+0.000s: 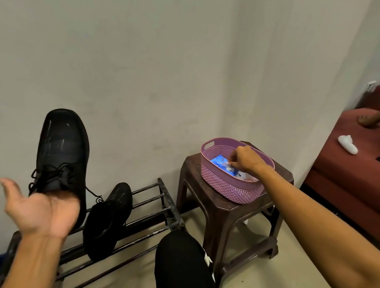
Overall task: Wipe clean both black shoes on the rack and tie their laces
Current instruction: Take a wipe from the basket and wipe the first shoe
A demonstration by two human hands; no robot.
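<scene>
Shoes (pixel 62 152): two; right hand (pixel 246 159) pinches one wipe (pixel 228 165), perhaps.

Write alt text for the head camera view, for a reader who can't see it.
A person's left hand holds up a black shoe, fingers inside its opening, laces loose, while the right hand pinches a white wipe from a blue packet in a purple basket on a brown stool. The other black shoe lies on a metal rack below.

Dim soft indoor light, faint glare on raised shoe (pixel 62 150), wide-angle edge bending, slight softness
</scene>
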